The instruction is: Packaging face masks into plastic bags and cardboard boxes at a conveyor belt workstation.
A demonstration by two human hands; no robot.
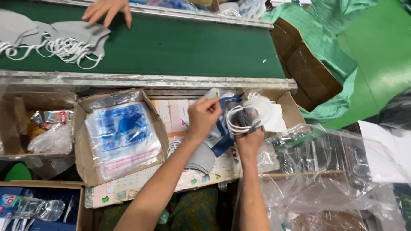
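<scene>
Green conveyor belt [180,47] runs across the top, with a cluttered packing bench below it and cardboard boxes all around. Left hand [204,116] is raised mid-frame, fingers pinched together on the top edge of a clear pouch with blue print [220,125], holding it upright. Right hand [249,139] sits just beside it, fingers curled tight around a bunch of grey face masks [248,116] whose white ear loops [233,119] hang out toward the pouch; the masks touch the pouch mouth, but whether they are partly inside is unclear. White masks [269,112] lie just behind the right hand in an open cardboard box [292,109]. Under both forearms lies a printed paper sheet [133,186] with one grey mask [202,158] on it. To the left stands a box of stacked clear pouches [121,135], farther left a box with crumpled bags [38,126]. Loose clear plastic film [323,157] piles up on the right. Up on the belt, another person's hand [107,7] rests spread on a row of grey masks with white loops [47,39].
</scene>
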